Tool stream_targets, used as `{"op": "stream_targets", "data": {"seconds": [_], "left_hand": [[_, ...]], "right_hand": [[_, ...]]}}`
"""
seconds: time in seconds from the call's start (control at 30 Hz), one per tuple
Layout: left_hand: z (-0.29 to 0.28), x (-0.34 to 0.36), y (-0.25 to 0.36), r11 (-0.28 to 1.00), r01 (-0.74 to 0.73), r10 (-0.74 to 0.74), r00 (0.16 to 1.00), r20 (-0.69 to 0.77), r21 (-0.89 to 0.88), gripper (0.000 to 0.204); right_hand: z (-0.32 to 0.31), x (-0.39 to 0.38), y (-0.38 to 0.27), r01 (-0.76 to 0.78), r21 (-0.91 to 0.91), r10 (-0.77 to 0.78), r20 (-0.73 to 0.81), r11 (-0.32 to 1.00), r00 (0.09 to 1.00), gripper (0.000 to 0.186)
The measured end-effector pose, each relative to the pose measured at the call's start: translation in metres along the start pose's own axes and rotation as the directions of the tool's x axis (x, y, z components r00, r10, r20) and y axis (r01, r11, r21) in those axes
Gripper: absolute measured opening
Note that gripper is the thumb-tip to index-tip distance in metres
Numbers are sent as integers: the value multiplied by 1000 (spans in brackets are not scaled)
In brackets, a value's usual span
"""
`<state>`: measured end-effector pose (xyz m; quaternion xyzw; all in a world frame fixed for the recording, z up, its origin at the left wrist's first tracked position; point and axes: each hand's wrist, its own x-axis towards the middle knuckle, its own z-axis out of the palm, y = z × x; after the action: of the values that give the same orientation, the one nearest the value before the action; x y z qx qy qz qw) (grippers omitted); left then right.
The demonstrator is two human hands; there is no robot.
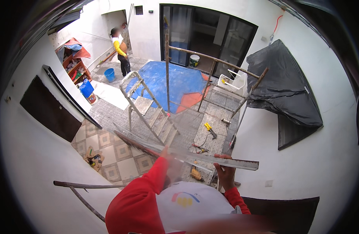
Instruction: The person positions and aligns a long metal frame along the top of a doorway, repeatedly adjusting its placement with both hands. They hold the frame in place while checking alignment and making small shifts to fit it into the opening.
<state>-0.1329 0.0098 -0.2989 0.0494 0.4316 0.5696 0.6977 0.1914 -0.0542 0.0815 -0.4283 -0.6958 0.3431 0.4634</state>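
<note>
A long metal bar (241,163) is gripped by the right hand (226,173) before the white shirt (175,208), closure of the blurred left hand (164,153) cannot be told, and the stepladder (143,104) might be struck if uneven support were given

Bright daylight fills the view, darkening at bowed edges.
</note>
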Motion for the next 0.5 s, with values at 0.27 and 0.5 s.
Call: {"op": "stream_targets", "data": {"seconds": [0.27,0.5], "left_hand": [[11,6,3,994,-87,89,996,28,-60,54],[138,-100,78,983,-6,23,995,96,-184,64]], "right_hand": [[-41,3,-16,-28,-4,27,-85,1000,996,30],[-106,3,-56,-10,220,104,-418,975,902,47]]}}
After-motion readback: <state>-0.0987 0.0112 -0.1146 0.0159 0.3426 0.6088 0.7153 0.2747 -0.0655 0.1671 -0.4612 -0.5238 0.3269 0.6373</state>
